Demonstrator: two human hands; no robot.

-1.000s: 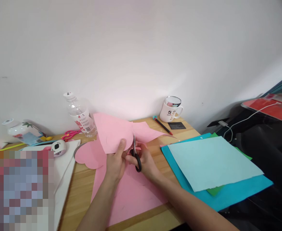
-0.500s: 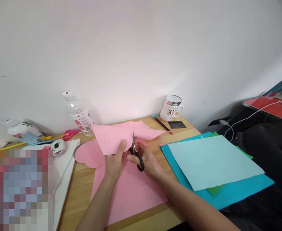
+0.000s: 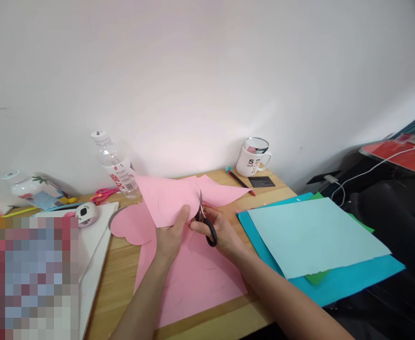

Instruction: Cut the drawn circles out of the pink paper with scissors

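My left hand [image 3: 172, 236] pinches a curled sheet of pink paper [image 3: 168, 200], its thumb on top and the other fingers hidden beneath. In my right hand [image 3: 221, 231] are black-handled scissors [image 3: 211, 231], their metal blades pointing up and away at a cut in the paper's near edge. Faint pencil curves show on this sheet. Under both hands lies another pink sheet [image 3: 200, 293] with drawn lines. To the left rests a pink cut-out with a scalloped edge [image 3: 131, 224].
A plastic bottle [image 3: 117, 165], pink scissors [image 3: 103, 195] and a white tape dispenser [image 3: 87, 215] stand or lie at the left. Behind, at the right, are a white mug [image 3: 252, 160], a pen [image 3: 239, 179] and a black card [image 3: 262, 182]. Light blue paper [image 3: 317, 236] tops a stack at the right.
My right hand and the scissors have shifted slightly right along the pink paper. The blades look a little more closed. My left thumb has moved slightly right too.
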